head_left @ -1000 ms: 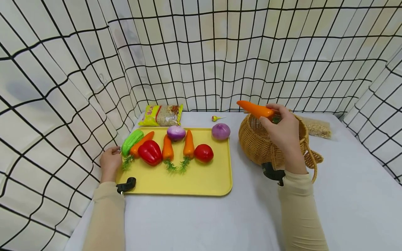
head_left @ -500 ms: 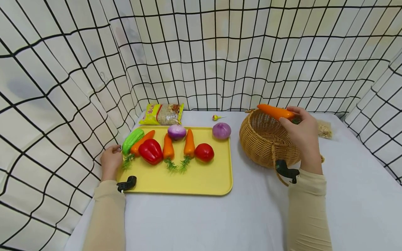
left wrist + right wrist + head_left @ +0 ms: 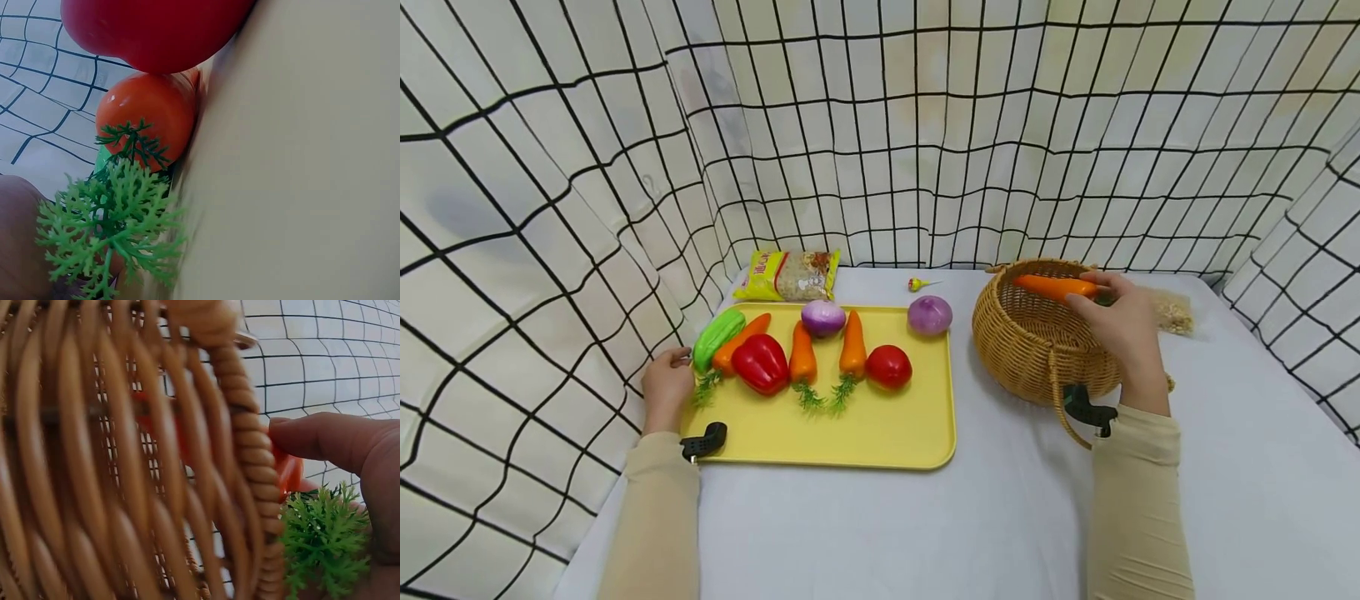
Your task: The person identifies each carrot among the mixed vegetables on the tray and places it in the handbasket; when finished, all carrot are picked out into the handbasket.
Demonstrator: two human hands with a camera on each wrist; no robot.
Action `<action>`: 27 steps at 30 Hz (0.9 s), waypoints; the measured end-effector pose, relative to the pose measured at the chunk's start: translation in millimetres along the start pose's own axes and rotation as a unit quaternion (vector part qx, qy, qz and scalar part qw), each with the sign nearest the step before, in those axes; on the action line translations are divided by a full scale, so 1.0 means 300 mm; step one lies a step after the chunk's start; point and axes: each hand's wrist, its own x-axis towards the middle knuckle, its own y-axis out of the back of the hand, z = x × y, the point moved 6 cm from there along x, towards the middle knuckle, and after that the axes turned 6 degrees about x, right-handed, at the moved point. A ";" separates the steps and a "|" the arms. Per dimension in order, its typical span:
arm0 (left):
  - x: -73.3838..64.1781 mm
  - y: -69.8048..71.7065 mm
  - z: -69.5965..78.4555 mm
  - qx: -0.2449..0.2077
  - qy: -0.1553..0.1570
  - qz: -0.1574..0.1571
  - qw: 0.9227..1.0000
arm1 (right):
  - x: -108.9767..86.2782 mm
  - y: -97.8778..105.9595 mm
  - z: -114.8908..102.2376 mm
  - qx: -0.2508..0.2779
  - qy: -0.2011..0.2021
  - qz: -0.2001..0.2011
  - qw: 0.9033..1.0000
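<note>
Carrot (image 3: 1048, 287) juts leftward from the right fingers (image 3: 1114, 282), which pinch its leafy end.

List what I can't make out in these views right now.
Head: part of the basket's floor, behind its near wall and the right hand.
Right wrist: most of the held carrot, behind the basket's weave.
Left wrist: whether the left hand grips the tray, leaves covering it; the red pepper's top, cut off by the edge.
</note>
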 end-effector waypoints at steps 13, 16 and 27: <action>-0.001 -0.002 -0.006 -0.003 0.004 -0.008 1.000 | 0.004 -0.045 -0.006 -0.053 0.029 -0.054 0.997; 0.002 -0.003 -0.012 -0.003 0.009 -0.009 1.000 | 0.008 -0.049 -0.004 -0.058 0.022 -0.061 0.996; 0.006 -0.004 -0.007 0.006 0.002 0.003 1.000 | 0.005 -0.050 -0.002 -0.052 0.015 -0.068 0.996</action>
